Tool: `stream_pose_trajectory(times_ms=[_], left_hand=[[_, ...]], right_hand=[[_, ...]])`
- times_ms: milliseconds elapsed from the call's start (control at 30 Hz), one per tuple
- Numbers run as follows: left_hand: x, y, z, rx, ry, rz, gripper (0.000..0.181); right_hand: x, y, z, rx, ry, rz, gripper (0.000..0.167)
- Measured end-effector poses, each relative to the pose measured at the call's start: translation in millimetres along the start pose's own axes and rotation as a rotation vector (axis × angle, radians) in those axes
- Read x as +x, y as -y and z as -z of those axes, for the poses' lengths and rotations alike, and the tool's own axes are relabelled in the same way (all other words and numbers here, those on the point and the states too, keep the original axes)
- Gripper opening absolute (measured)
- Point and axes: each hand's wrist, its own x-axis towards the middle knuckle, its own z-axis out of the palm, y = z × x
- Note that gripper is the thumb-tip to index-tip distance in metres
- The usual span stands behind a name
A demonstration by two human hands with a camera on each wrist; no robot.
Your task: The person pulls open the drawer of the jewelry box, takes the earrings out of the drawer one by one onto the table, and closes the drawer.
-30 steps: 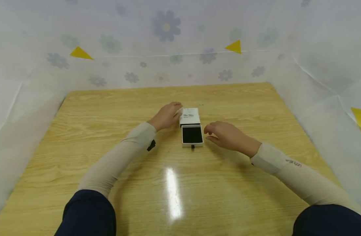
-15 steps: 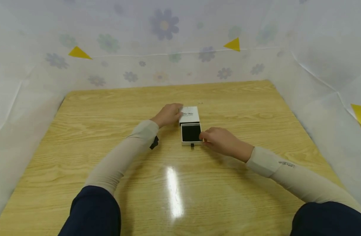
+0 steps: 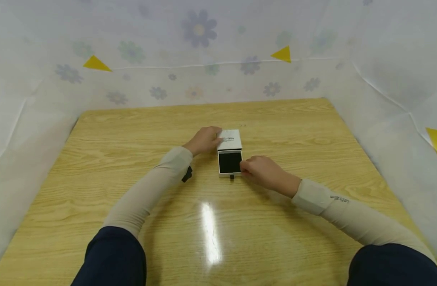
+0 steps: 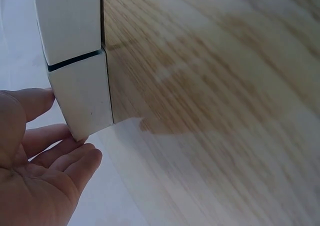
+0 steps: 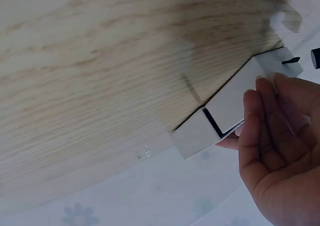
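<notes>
A small white drawer-style gift box lies on the wooden table, its inner tray [image 3: 230, 163] pulled out towards me from the printed sleeve [image 3: 233, 141]. Black lining fills the tray, and a black pull tab [image 3: 232, 177] sticks out of its front. At the sleeve's far left corner, my left hand [image 3: 204, 140] grips it; the left wrist view shows the thumb on one face of the sleeve [image 4: 82, 98] and fingertips at its end. My right hand [image 3: 263, 171] holds the tray's right side near the front corner, with thumb and fingers meeting at the wall in the right wrist view.
The wooden table [image 3: 150, 238] extends around the box, with a bright light reflection in front of it. White flower-patterned sheets [image 3: 161, 51] enclose the back and sides. Yellow triangles [image 3: 283, 55] mark the sheets.
My right hand has moved left from beside the tray and taken hold of its right side. The left hand has closed in on the sleeve. The tray remains pulled out.
</notes>
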Motion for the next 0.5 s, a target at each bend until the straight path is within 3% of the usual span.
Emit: stream_pose_trajectory(times_ms=[500], left_hand=[[-0.5,-0.6,1.6,-0.003,0.015,0.029,0.018]], right_hand=[[3.4,3.3,0.1,-0.033,-0.016,-0.014,0.017]])
